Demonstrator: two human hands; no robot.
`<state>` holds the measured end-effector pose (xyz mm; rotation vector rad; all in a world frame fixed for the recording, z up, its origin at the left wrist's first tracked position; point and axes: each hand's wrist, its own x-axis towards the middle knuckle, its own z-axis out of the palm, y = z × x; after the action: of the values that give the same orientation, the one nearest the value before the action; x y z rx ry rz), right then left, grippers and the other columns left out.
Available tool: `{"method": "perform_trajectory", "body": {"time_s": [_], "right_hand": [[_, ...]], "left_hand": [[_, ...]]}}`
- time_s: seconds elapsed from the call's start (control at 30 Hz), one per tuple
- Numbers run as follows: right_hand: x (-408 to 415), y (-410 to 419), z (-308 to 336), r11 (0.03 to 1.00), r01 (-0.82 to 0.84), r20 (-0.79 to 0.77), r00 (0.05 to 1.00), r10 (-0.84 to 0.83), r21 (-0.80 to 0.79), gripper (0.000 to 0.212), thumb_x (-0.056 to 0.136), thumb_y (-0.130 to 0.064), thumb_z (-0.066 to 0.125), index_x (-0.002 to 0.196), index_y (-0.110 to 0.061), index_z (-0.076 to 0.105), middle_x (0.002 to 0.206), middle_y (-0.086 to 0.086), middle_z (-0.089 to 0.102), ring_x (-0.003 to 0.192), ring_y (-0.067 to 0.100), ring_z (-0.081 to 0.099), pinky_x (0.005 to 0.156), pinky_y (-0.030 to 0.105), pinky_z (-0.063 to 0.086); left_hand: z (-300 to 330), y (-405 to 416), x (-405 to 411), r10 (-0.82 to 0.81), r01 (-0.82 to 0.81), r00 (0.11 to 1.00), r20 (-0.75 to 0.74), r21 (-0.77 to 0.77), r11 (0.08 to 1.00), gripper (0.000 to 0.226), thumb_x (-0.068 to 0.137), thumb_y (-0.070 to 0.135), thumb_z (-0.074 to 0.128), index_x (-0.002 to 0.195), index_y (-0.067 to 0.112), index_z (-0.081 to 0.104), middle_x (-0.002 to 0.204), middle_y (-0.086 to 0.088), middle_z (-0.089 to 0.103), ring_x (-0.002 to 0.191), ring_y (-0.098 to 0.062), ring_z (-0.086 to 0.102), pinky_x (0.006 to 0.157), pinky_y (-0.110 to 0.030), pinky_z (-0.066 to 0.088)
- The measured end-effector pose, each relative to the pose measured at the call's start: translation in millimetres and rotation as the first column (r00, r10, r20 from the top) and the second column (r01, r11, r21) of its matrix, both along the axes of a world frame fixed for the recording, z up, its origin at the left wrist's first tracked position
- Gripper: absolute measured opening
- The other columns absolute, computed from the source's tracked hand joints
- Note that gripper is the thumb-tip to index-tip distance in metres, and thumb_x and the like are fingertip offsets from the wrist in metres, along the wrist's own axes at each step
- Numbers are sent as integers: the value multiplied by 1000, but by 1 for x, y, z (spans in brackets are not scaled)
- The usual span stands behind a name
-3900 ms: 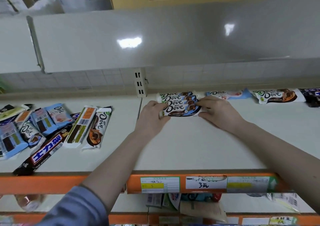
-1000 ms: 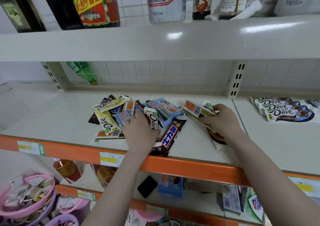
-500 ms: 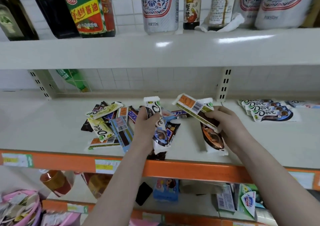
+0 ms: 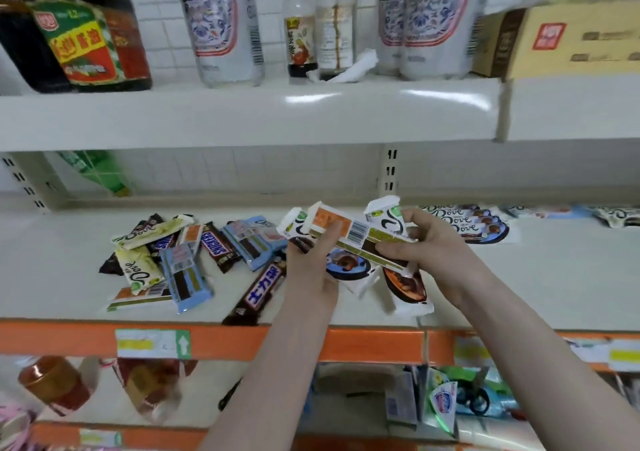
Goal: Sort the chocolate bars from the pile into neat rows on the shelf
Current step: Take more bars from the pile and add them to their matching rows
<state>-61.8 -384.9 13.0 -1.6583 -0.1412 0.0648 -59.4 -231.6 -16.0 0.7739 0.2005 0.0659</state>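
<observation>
Chocolate bars (image 4: 360,239), lifted off the shelf (image 4: 519,277) since a second ago, are gripped by left hand (image 4: 311,270) and right hand (image 4: 429,246), at 3 o'clock of the pile (image 4: 187,256); sorting follows.

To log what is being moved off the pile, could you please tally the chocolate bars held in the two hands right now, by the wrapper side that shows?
White Dove bars, front showing: 2, one in the left hand, one in the right hand
Orange-backed bar, barcode side showing: 1, across both
Total: 3
</observation>
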Motion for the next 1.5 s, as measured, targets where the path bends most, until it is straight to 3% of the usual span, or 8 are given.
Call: {"method": "perform_trajectory", "body": {"time_s": [0.17, 0.4, 0.5, 0.77, 1.03, 1.2, 1.33, 1.5], "right_hand": [[2, -70, 0, 1000, 22, 6, 1000, -22, -13, 35, 69, 4, 72, 100, -6, 61, 87, 14, 64, 71, 24, 60, 62, 31, 47], [6, -175, -6, 941, 5, -181, 982, 60, 339, 7, 83, -6, 61, 80, -10, 57, 68, 5, 69, 54, 13, 64, 45, 13, 44], [9, -202, -10, 939, 7, -194, 979, 63, 344, 15, 87, -8, 57, 74, -12, 52, 51, -5, 63, 44, 8, 57, 41, 12, 41], [27, -257, -20, 1000, 5, -112, 994, -4, 8, 16, 84, 0, 55, 86, -8, 68, 79, 22, 65, 72, 17, 57, 71, 29, 42], [25, -265, -26, 964, -74, -106, 993, 48, -256, 47, 73, 2, 69, 112, -23, 61, 85, 4, 59, 68, 11, 55, 64, 15, 45], [20, -268, -26, 935, -143, -98, 988, 117, -326, 60, 73, 2, 69, 125, -25, 54, 103, 7, 67, 84, 13, 65, 77, 26, 53], [11, -264, -22, 925, -139, -71, 990, 121, -355, 55, 73, 4, 70, 116, -28, 59, 75, 0, 58, 45, -2, 49, 45, 14, 40], [9, -261, -8, 933, -86, -44, 996, 76, -348, 46, 70, 3, 73, 107, -22, 64, 73, -1, 70, 48, 2, 54, 46, 11, 42]], "left_hand": [[-2, -85, 0, -14, 12, 997, 82, 24, 1000, 18, 77, 4, 66, 93, 8, 57, 92, -14, 65, 72, -24, 69, 61, -32, 57], [0, -186, -2, -26, 28, 999, 31, -67, 997, 9, 82, 11, 58, 85, 6, 65, 81, -8, 70, 71, -21, 69, 59, -28, 56], [-4, -213, -1, 35, -34, 999, 7, -157, 987, 48, 90, 11, 40, 54, 13, 71, 66, -2, 71, 59, -14, 69, 70, -33, 52], [-8, -221, 2, 53, -77, 994, -100, -253, 964, 25, 87, 15, 53, 63, 14, 58, 58, 1, 62, 52, -14, 63, 63, -25, 55], [-11, -208, 13, 20, -43, 993, -119, -200, 979, 17, 88, 4, 50, 71, 8, 55, 62, -4, 65, 61, -15, 65, 80, -29, 50], [-18, -202, 19, -120, 142, 974, -190, 106, 984, 14, 76, 2, 65, 83, 9, 56, 67, -6, 62, 54, -16, 60, 49, -26, 51], [-13, -208, 20, -155, 219, 960, -234, 281, 934, 25, 77, -2, 69, 98, 5, 59, 75, -9, 64, 54, -14, 65, 50, -26, 53], [-5, -214, 22, -255, 325, 942, -220, 404, 855, 34, 75, 2, 73, 108, 6, 63, 94, -14, 71, 67, -16, 69, 59, -31, 58]]}}
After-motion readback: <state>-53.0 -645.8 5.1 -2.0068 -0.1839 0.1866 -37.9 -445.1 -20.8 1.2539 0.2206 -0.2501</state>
